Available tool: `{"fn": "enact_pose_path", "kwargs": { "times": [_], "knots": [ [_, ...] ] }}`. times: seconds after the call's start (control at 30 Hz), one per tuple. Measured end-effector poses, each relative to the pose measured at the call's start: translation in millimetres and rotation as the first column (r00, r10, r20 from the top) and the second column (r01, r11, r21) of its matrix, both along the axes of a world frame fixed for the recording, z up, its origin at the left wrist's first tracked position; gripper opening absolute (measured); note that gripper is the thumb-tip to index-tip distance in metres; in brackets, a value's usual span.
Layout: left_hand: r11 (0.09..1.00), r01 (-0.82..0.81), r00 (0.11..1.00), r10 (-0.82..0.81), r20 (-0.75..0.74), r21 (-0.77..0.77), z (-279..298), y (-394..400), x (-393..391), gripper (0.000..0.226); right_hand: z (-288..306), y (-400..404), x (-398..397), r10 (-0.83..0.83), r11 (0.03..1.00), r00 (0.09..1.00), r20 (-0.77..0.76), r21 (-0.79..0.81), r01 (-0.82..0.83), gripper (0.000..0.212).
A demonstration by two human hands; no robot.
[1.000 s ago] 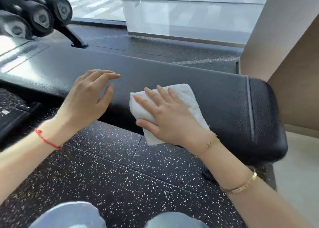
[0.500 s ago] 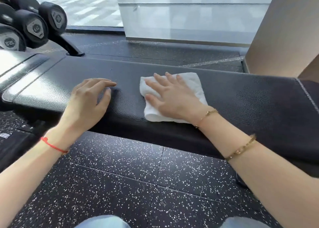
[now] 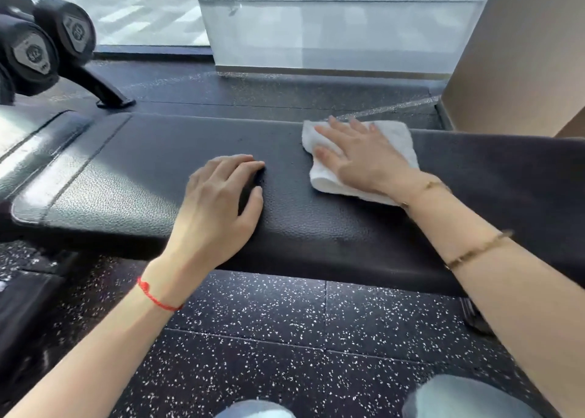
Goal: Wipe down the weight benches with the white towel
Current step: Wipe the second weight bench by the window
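A black padded weight bench (image 3: 133, 177) runs across the view from left to right. A folded white towel (image 3: 402, 142) lies flat on its top near the far edge. My right hand (image 3: 364, 158) presses down on the towel with straight, spread fingers. My left hand (image 3: 218, 205) rests on the bench pad to the left of the towel, fingers lightly bent with the tips on the pad, holding nothing.
Black dumbbells (image 3: 41, 53) on a rack stand at the far left behind the bench. A second pad section (image 3: 28, 145) continues to the left. Speckled black rubber floor (image 3: 285, 338) lies below. A beige wall (image 3: 522, 53) rises at right, a glass panel (image 3: 332, 21) behind.
My right hand has slid the towel from the bench's near side up onto the top and toward the far edge. My left hand has settled further onto the pad.
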State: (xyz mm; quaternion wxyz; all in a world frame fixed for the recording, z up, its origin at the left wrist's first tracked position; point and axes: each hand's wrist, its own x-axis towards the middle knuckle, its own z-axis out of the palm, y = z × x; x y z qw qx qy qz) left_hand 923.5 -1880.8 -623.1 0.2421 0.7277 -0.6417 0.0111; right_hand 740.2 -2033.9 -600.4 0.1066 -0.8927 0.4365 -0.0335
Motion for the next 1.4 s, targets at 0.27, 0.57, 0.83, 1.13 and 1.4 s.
{"fn": "enact_pose_path", "kwargs": {
  "times": [0.27, 0.57, 0.83, 1.13, 1.4],
  "knots": [
    [1.0, -0.006, 1.0, 0.006, 0.004, -0.004, -1, 3, 1, 0.039, -8, 42, 1, 0.228, 0.973, 0.971, 0.076, -0.035, -0.226, 0.055],
    [0.997, 0.003, 1.0, -0.002, 0.019, -0.071, -7, 4, 2, 0.044, 0, -35, 44, -0.026, 1.0, 1.0, 0.014, 0.006, 0.026, 0.054],
    [0.998, 0.039, 0.998, -0.036, 0.052, -0.056, -6, 4, 3, 0.042, -6, 25, -10, 0.018, 1.0, 0.993, 0.117, 0.017, -0.02, 0.056],
    [0.995, 0.031, 0.999, -0.031, 0.011, -0.09, -8, 3, 2, 0.038, -11, 72, -28, -0.008, 0.999, 0.988, 0.156, -0.045, 0.015, 0.052],
    [0.977, 0.004, 0.998, -0.015, -0.053, -0.211, -11, 2, -2, 0.031, -60, 132, -61, 0.234, 0.741, 0.957, 0.169, -0.669, -0.063, 0.053]
  ]
}}
